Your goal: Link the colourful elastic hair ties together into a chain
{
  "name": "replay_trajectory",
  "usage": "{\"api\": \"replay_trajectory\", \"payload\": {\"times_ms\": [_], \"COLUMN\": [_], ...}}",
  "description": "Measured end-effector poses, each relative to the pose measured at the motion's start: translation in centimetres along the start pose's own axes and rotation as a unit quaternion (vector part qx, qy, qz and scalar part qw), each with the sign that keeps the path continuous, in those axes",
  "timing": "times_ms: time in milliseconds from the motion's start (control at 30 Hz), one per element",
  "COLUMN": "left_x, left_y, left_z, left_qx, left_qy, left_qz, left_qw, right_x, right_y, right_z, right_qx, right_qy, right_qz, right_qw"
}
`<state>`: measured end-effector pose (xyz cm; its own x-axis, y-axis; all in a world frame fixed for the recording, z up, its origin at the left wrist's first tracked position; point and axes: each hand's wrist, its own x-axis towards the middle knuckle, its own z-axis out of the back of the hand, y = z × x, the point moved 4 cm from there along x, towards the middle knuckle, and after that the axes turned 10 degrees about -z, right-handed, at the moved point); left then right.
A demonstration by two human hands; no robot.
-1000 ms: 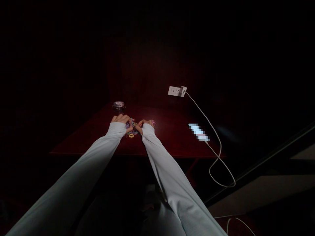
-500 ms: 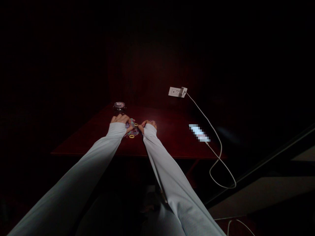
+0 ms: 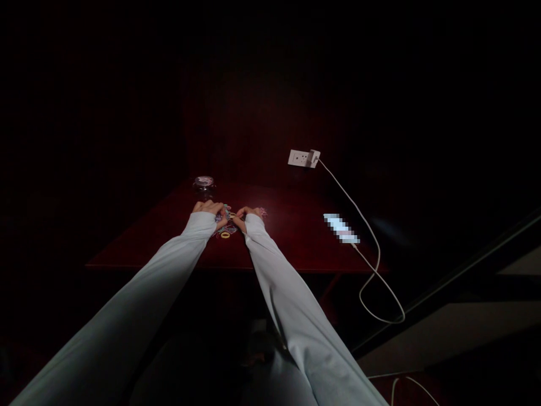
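A small pile of colourful hair ties [image 3: 227, 229] lies on the dark red table, in purple, green and pink. My left hand [image 3: 209, 207] rests over the pile's left side with its fingers curled down. Whatever those fingertips hold is hidden. From the right, my right hand [image 3: 249, 213] reaches to the pile, thumb and forefinger closing at a yellow hair tie [image 3: 232, 215]. Another yellow hair tie [image 3: 225, 235] lies at the near edge of the pile. Just beyond my right hand sits a separate bunch of pink-purple hair ties [image 3: 263, 212], partly covered by it.
A clear jar [image 3: 204, 185] with a lid stands behind my left hand. On the right of the table [image 3: 291, 248] lies a lit phone [image 3: 341, 228], its white cable [image 3: 379, 248] looping off the edge and up to a charger in the wall socket [image 3: 299, 158].
My right hand has moved left from the pink-purple bunch to the yellow hair tie in the pile, uncovering more of that bunch. My left hand has stayed nearly in place.
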<state>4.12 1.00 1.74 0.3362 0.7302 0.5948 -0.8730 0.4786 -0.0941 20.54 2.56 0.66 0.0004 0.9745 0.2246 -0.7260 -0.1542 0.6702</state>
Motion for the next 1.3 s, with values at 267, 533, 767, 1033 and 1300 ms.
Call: {"api": "replay_trajectory", "payload": {"times_ms": [267, 533, 767, 1033, 1300], "left_x": [0.1, 0.0, -0.1, -0.1, 0.1], "left_y": [-0.3, 0.5, 0.2, 0.6, 1.1], "left_z": [-0.1, -0.7, -0.7, -1.1, -1.8], "left_qx": [-0.028, -0.019, -0.015, -0.037, -0.038], "left_qy": [0.009, -0.021, -0.001, -0.007, -0.012], "left_qz": [-0.028, -0.033, -0.039, -0.055, -0.040], "left_qw": [0.999, 0.999, 0.999, 0.998, 0.998], "right_x": [0.2, 0.7, 0.5, 0.4, 0.3], "right_y": [0.0, -0.4, -0.2, 0.1, 0.0], "right_z": [-0.7, -0.8, -0.4, -0.3, -0.3], "right_qx": [0.020, 0.035, 0.045, 0.048, 0.052], "right_qy": [0.005, -0.023, -0.017, -0.009, -0.002], "right_qz": [0.062, 0.060, 0.043, 0.053, 0.045], "right_qw": [0.998, 0.997, 0.998, 0.997, 0.998]}}
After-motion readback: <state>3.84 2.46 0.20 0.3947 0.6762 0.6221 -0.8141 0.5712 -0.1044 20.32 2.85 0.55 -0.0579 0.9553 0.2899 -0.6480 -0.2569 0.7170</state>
